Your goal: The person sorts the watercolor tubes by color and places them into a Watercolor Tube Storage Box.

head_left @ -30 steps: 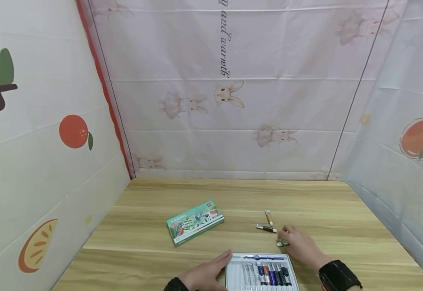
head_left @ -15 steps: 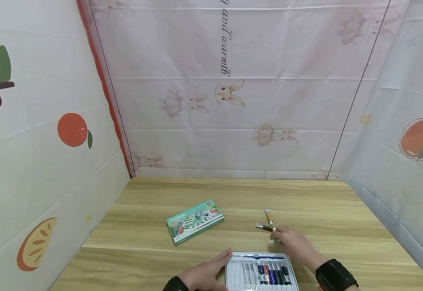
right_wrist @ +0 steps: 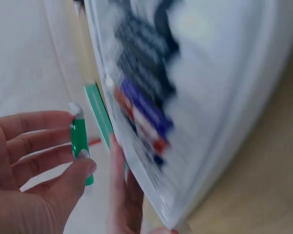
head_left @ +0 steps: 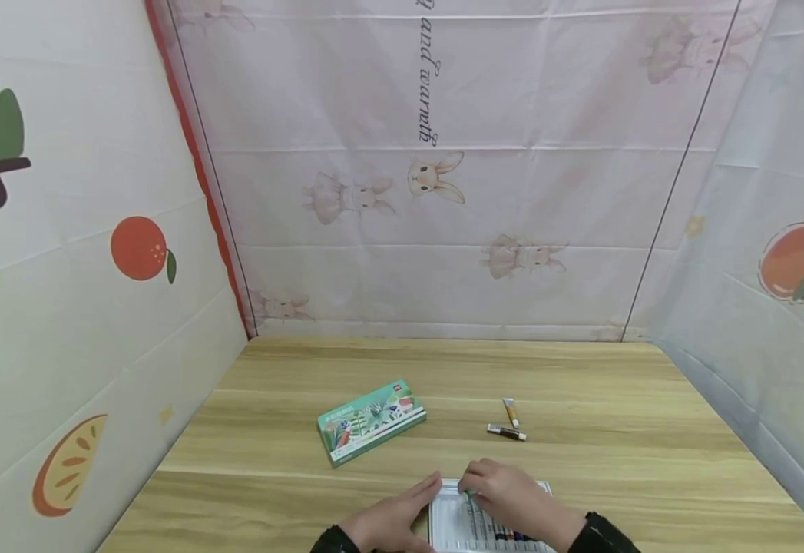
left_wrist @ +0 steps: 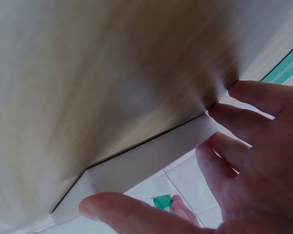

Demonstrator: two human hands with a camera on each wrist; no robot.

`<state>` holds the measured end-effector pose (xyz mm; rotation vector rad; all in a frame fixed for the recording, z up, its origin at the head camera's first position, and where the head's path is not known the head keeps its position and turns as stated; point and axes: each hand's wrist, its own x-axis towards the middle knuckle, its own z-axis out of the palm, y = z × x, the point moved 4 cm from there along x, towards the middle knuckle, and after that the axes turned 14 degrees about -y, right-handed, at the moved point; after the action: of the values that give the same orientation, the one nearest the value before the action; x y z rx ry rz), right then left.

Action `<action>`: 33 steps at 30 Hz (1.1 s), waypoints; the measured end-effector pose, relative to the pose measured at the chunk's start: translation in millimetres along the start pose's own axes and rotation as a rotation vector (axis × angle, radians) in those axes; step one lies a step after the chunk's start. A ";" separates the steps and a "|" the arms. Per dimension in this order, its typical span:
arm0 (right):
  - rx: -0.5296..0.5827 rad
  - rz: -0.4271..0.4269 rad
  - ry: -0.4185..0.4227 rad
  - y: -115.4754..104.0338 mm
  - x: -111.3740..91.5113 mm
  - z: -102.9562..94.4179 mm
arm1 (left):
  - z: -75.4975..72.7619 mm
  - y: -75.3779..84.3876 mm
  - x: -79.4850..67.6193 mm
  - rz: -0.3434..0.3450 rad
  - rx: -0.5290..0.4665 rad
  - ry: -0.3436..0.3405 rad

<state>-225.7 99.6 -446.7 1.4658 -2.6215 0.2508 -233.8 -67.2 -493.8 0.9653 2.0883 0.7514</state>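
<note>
My right hand [head_left: 515,498] pinches a small green paint tube [right_wrist: 80,136] between thumb and fingertips, over the upper part of a white plastic tray [head_left: 447,530]. In the right wrist view the tube stands nearly upright with its silvery end at the top. Against the tray's left side rests my left hand [head_left: 393,521], fingers extended at the far corner and thumb farther down that wall. Several dark, purple and orange-red tubes [right_wrist: 145,105] lie in the tray, partly hidden in the head view by my right hand.
A black-labelled tube [head_left: 507,433] and an ochre tube [head_left: 511,413] lie on the wooden table [head_left: 270,430] beyond the tray. A flat teal printed box [head_left: 372,422] sits to the left. Printed cloth walls stand around the table.
My right hand has taken up the green tube from the table and carried it left and nearer, over the tray. My left hand stays at the tray's side.
</note>
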 end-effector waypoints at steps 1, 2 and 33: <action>0.005 -0.027 -0.002 -4.5 1.3 0.9 | 0.0 0.0 -0.4 0.005 0.000 0.000; 0.021 -0.054 -0.007 -8.7 2.2 1.9 | -0.1 0.3 -0.8 0.012 0.003 0.002; 0.133 -0.165 -0.214 -19.9 -4.5 26.4 | -0.3 0.2 0.7 -0.009 0.013 0.016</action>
<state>-207.2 87.7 -471.7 1.8378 -2.6682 0.2694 -234.3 -66.6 -493.7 0.9597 2.1122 0.7439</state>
